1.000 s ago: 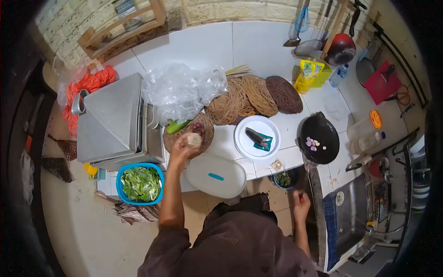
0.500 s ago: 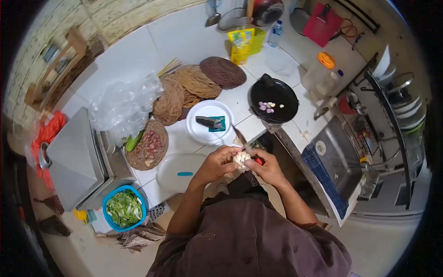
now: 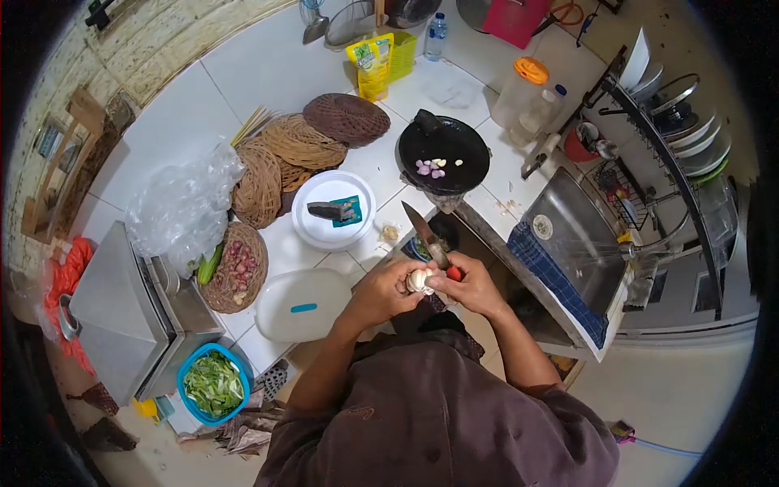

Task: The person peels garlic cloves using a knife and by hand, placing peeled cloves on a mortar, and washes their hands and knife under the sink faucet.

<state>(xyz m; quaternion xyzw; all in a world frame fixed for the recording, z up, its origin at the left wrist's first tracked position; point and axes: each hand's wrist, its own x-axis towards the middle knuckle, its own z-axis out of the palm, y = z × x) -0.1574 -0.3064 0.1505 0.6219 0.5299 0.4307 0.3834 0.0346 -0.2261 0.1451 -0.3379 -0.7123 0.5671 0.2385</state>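
Note:
A white garlic bulb (image 3: 420, 281) is held between both hands in front of my body. My left hand (image 3: 386, 290) has its fingers wrapped round the bulb's left side. My right hand (image 3: 472, 284) grips a knife (image 3: 419, 225) with a red handle, its blade pointing up and away, while the thumb presses on the garlic. Beyond the hands, a black stone mortar (image 3: 462, 162) holds purple shallots and pale cloves. A white plate (image 3: 365, 181) bears a dark object and a green packet. Left of it, a woven basket (image 3: 213, 294) contains shallots and a green cucumber.
An oval white lid (image 3: 276, 312) lies left of my hands. A blue tub (image 3: 183, 388) of chopped greens stands at the counter's left end by a metal box (image 3: 114, 316). On the right are a sink (image 3: 580, 219), a blue cloth (image 3: 552, 276) and a dish rack (image 3: 661, 162).
The garlic has come from over the basket at the left to between both hands in front of my body. The view has turned toward the sink, and the knife now shows in my right hand.

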